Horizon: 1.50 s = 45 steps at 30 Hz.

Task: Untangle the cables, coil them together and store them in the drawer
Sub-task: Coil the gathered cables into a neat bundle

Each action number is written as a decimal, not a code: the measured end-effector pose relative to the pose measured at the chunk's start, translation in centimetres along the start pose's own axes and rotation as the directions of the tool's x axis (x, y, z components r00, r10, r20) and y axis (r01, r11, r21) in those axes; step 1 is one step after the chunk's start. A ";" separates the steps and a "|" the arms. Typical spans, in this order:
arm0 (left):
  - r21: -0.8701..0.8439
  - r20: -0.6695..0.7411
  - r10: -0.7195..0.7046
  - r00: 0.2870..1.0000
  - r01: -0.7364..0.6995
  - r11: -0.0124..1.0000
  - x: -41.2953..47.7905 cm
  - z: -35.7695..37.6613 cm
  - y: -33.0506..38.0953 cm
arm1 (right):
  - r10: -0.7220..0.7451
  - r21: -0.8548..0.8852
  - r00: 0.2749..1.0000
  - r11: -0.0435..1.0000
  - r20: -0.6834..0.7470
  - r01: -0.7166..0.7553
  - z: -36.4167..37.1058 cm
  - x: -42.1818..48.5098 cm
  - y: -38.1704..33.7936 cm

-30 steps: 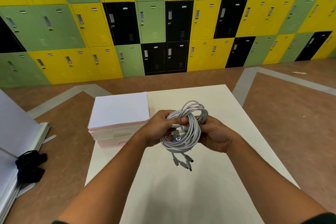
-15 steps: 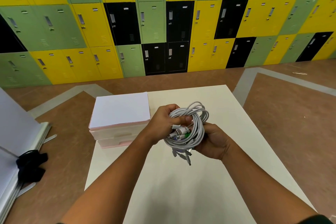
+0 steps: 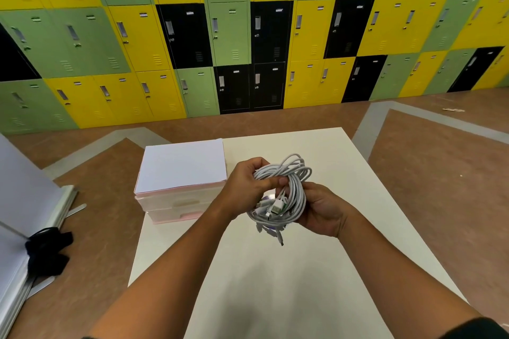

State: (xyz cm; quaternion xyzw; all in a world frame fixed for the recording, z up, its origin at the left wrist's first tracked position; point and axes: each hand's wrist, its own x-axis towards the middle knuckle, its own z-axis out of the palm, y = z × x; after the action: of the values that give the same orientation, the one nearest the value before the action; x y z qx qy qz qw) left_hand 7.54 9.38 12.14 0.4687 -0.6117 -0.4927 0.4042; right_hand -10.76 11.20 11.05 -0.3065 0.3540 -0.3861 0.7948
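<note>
A bundle of white cables [image 3: 292, 176] wound into one loose coil hangs above the middle of the white table [image 3: 275, 283]. My left hand [image 3: 245, 187] grips the coil's upper left side, thumb pressed over the strands. My right hand [image 3: 322, 209] cups the coil from the lower right. Several plugs stick out at the centre and dangle below the coil. The pink drawer unit [image 3: 176, 206] with a white top stands at the table's left edge, beside my left hand; its drawers look pushed in.
A wall of yellow, green and black lockers [image 3: 248, 36] runs behind the table. White boards [image 3: 24, 215] with a black cloth [image 3: 46, 250] on them lie on the brown floor at the left. Brown floor surrounds the table.
The coil has been tightened and turned slightly in my hands; my right hand has shifted lower under it. The plugs have drawn in closer to the coil.
</note>
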 end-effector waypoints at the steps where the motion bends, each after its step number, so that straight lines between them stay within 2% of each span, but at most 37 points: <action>1: -0.003 0.000 0.004 1.000 -0.004 1.000 0.0 0.0 0.1 | -0.003 -0.010 1.000 1.000 0.002 0.003 -0.2 0.1 -0.1; 10: -0.023 -0.091 -0.006 0.996 0.004 1.000 0.3 -0.2 0.8 | -0.044 0.150 0.996 0.988 0.081 0.031 -0.1 -0.1 -0.5; 16: 0.013 -0.114 -0.008 0.993 0.010 1.000 0.2 -0.3 0.9 | -0.004 0.059 1.000 0.998 0.005 0.004 -0.1 -0.4 -1.2; 20: 0.048 -0.129 0.008 0.992 -0.002 0.999 0.2 -0.1 1.0 | 0.033 0.033 0.999 0.999 0.006 -0.033 0.5 -0.5 -1.7; 25: 0.101 -0.195 0.047 0.980 -0.027 0.995 0.3 0.4 1.6 | 0.038 0.268 0.990 0.961 0.135 -0.074 0.3 -0.4 -1.3; 27: 0.164 -0.209 0.053 0.976 -0.018 0.986 0.4 0.5 1.5 | 0.012 0.172 0.990 0.984 0.138 -0.036 0.6 -0.3 -1.1; 29: 0.261 -0.220 0.075 0.972 -0.016 0.965 0.2 0.8 1.4 | 0.009 -0.039 0.996 0.999 0.094 -0.006 1.6 -0.3 -0.8; 31: 0.359 -0.226 0.107 0.968 -0.019 0.933 -0.2 1.2 1.2 | 0.021 -0.197 0.999 0.980 -0.045 -0.029 2.3 -0.2 -0.8; 32: 0.377 -0.231 0.112 0.966 -0.018 0.926 -0.4 1.3 1.1 | 0.025 -0.228 0.995 0.973 -0.099 -0.047 2.3 0.0 -0.7; 36: 0.366 -0.256 0.101 0.961 -0.001 0.931 -0.7 1.4 1.2 | 0.036 -0.325 0.985 0.941 -0.168 -0.090 2.1 0.2 -0.6; 39: 0.430 -0.272 0.099 0.957 0.029 0.902 -0.7 1.6 1.1 | 0.004 -0.471 0.949 0.868 -0.315 -0.159 2.7 0.6 -0.2; 41: 0.468 -0.303 0.105 0.947 0.051 0.882 -0.7 1.8 0.9 | -0.040 -0.586 0.917 0.780 -0.396 -0.219 3.1 1.0 -0.1; 45: 0.524 -0.378 0.110 0.919 0.115 0.844 -0.8 2.1 0.5 | -0.118 -0.735 0.876 0.603 -0.467 -0.311 3.7 1.1 -0.1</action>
State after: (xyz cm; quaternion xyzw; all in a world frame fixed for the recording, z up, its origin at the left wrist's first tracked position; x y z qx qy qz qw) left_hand 5.60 10.66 12.16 0.6529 -0.6300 -0.1981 0.3709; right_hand -7.32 11.01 12.78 -0.5022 0.6856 -0.2061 0.4850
